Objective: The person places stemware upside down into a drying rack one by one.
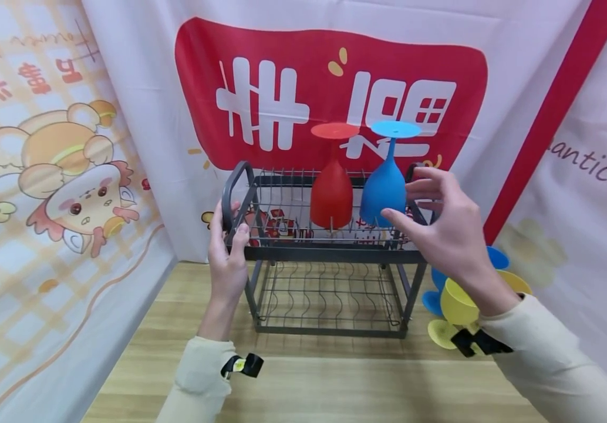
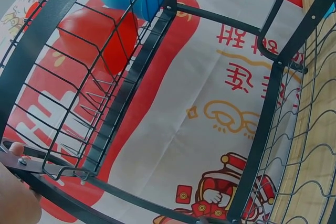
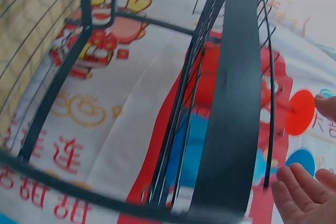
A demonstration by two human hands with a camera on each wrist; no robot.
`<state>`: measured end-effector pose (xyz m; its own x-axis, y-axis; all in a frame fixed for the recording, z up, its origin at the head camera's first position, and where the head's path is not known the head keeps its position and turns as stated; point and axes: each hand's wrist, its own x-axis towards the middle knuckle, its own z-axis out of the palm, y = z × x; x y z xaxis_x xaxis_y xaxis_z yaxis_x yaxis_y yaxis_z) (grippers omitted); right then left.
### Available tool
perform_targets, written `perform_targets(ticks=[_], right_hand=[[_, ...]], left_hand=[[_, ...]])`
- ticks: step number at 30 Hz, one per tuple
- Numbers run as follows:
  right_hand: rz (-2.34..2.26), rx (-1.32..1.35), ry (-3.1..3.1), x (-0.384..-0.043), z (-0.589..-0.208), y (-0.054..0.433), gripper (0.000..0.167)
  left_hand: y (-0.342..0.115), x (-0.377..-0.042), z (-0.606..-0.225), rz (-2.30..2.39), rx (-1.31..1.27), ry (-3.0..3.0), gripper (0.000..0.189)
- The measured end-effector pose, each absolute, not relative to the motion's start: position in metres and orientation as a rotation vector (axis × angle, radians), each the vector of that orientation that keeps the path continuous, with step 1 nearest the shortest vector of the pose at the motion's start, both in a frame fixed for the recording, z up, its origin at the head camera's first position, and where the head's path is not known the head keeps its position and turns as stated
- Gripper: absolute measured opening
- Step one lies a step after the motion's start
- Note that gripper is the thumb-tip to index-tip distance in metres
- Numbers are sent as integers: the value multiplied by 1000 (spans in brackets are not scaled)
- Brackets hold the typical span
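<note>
A two-tier black dish rack (image 1: 330,254) stands on the wooden table. Its upper left end is gripped by my left hand (image 1: 228,252), thumb in front and fingers around the handle. On the upper tier, a red goblet (image 1: 331,197) and a blue goblet (image 1: 384,194) stand upside down side by side, bases up. My right hand (image 1: 451,226) is at the right of the blue goblet, thumb and fingers spread apart. From the right wrist view, the fingers (image 3: 299,192) are near the blue base (image 3: 302,160); contact is unclear.
Right of the rack, partly behind my right forearm, are a yellow cup (image 1: 457,302) and blue pieces (image 1: 498,257). The lower wire tier (image 1: 330,296) sits just above the table (image 1: 303,382). Printed cloth (image 1: 140,88) hangs behind and at both sides.
</note>
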<state>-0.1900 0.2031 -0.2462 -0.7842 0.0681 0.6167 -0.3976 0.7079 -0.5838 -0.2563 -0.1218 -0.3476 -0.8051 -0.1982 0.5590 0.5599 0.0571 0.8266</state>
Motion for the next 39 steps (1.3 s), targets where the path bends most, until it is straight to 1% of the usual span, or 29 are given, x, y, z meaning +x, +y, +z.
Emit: perform_targets(ticks=[4,11,21,26,31,39], right_hand=[[983,177,-2281,-186,-250,223,80],[1174,87,-2260,-184,-259,254,74],[1219,-129,-2312,-174,-288,306,73],[1232,-193,-2325,-170,-303,322,74],[1245,-221,-2352,-170,-327,339,74],[1266,-288,-2400,-162,-384,354,77]], left_hand=[[-121,-257,-347,-1806,-362,-1783,58],[-121,-257,-347,-1820,-361,-1769,58],[-120,-257,-346,-1817,-385,-1761,59],[-121,-256,-347,-1814,-366,-1769,58],[-121,-256,-347,-1814,-385,-1760,59],[-121,-256,-346,-1814,-378,-1763,59]])
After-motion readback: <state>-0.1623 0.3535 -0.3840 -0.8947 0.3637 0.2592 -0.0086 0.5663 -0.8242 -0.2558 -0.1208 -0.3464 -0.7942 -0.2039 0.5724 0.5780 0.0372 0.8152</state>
